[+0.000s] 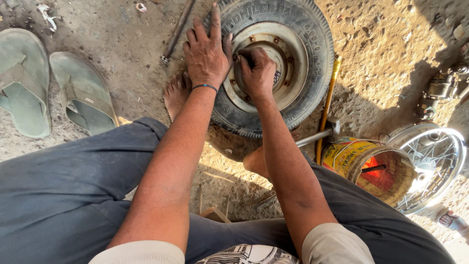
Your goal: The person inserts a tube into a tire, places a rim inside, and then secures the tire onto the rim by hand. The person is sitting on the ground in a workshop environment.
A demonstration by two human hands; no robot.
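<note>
A small black tyre (312,54) on a pale metal rim (295,58) lies flat on the dirt ground. My left hand (207,51) rests flat on the tyre's left side, fingers spread, a thin dark band around the wrist. My right hand (258,73) is curled over the rim's centre hub, fingers closed around something there; what it grips is hidden under the fingers. My bare foot (176,95) presses against the tyre's left edge.
Two green sandals (53,85) lie at the left. A metal rod (178,29) lies above the tyre. A yellow-handled hammer (326,110) leans by the tyre. A yellow tin (373,168) and a spoked wheel (437,164) sit at the right.
</note>
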